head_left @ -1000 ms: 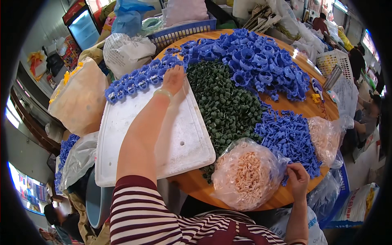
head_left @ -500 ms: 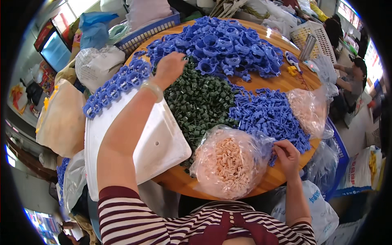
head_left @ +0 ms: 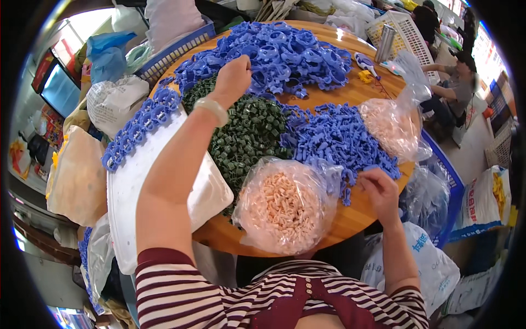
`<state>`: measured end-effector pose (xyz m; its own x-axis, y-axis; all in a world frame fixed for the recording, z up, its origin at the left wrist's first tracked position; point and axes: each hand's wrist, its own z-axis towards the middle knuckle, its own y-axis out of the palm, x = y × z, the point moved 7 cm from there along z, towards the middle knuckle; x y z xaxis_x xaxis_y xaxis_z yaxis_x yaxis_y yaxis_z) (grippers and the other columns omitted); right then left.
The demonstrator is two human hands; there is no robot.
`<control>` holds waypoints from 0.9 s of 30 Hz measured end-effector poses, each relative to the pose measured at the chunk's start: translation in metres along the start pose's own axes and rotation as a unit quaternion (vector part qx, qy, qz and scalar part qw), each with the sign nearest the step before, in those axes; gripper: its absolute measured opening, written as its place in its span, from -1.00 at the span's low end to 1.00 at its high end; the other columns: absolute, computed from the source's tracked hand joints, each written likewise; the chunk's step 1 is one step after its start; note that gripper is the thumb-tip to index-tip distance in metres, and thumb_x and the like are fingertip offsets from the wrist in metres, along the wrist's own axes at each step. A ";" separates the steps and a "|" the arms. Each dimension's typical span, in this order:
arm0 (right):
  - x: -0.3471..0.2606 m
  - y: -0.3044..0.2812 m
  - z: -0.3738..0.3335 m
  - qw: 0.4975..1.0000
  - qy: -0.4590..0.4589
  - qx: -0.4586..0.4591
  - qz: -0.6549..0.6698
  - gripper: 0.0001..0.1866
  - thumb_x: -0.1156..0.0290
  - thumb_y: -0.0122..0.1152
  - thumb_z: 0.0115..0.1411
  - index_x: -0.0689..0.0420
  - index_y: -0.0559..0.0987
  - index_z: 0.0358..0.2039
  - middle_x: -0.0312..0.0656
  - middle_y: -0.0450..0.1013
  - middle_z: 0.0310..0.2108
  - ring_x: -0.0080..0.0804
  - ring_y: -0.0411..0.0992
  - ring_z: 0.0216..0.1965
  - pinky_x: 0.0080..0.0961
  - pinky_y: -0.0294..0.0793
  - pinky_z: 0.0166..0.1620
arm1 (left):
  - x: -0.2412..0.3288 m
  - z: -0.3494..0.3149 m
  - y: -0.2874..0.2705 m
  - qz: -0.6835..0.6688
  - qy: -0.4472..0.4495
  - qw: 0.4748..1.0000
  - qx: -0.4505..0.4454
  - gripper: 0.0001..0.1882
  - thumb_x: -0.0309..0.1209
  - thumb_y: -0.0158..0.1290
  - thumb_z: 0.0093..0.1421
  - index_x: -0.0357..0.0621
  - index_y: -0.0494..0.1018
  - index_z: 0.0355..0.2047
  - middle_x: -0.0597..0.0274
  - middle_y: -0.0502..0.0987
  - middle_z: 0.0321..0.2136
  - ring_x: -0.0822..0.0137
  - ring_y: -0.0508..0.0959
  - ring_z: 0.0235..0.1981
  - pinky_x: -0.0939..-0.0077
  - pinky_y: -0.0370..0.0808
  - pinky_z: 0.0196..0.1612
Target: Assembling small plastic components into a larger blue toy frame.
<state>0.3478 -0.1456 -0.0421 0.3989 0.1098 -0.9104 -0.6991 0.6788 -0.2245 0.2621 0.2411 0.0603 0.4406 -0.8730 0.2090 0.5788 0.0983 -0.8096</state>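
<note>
My left hand point(head_left: 234, 80), with a pale bangle point(head_left: 211, 109) at the wrist, reaches to the near edge of a large heap of blue ring-shaped plastic parts point(head_left: 298, 52). Its fingers are curled in, and what they hold, if anything, is hidden. Below that wrist spreads a pile of small dark green parts point(head_left: 249, 131). At the right, my right hand point(head_left: 381, 192) hovers by the table edge with bent, pinched fingers, close to a pile of small blue parts point(head_left: 342, 140). A clear bag of pale pink pieces point(head_left: 287, 205) sits open between my arms.
A white board point(head_left: 205, 192) lies under my left forearm, with a row of blue parts point(head_left: 139, 126) along its far edge. Another clear bag of pink pieces point(head_left: 389, 126), a screwdriver-like tool point(head_left: 365, 63) and a metal flask point(head_left: 386, 43) stand on the round wooden table's right side. Someone point(head_left: 457, 82) sits beyond.
My left hand has moved away from the green pile's far left edge, rightward over the blue rings. The right hand has drawn back from the clear bag's edge. The whole view has shifted slightly.
</note>
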 end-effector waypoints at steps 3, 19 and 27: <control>-0.029 0.006 0.026 0.996 -0.060 0.006 -0.073 -0.73 0.65 0.12 0.06 0.24 0.49 -0.17 -0.30 0.41 -0.33 -0.68 0.33 -0.47 -0.76 0.33 -0.41 | 0.069 -0.032 -0.033 -0.115 0.085 0.989 -0.047 -0.87 -0.52 0.03 0.04 -0.26 0.39 -0.37 -0.04 0.49 -0.46 -0.02 0.51 -0.39 0.28 0.42 -0.34; -0.086 0.140 0.013 0.899 0.158 -0.254 0.320 -0.76 0.29 0.03 0.25 0.21 0.47 -0.23 -0.26 0.46 -0.48 -0.72 0.26 -0.68 -0.80 0.27 -0.58 | 0.133 -0.212 -0.079 -0.760 -0.156 0.626 -0.080 -0.52 -0.06 -0.22 0.31 -0.17 0.27 0.04 0.13 0.48 -0.19 0.36 0.48 -0.24 0.49 0.39 -0.11; -0.109 0.207 -0.069 0.878 0.157 -0.398 0.216 -0.84 0.40 0.09 0.20 0.22 0.50 -0.28 -0.22 0.47 -0.43 -0.51 0.45 -0.54 -0.58 0.45 -0.46 | 0.058 -0.317 -0.139 -0.808 -0.220 0.508 0.202 -0.33 0.11 -0.27 0.25 -0.23 0.21 0.10 -0.20 0.42 -0.12 -0.03 0.47 -0.11 0.04 0.40 -0.03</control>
<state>0.1186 -0.0670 -0.0128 -0.1006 -0.0590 -0.9932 -0.9880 -0.1121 0.1067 -0.0103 0.0254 0.0113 -0.7747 0.2116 0.5958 0.4832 -0.4096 0.7738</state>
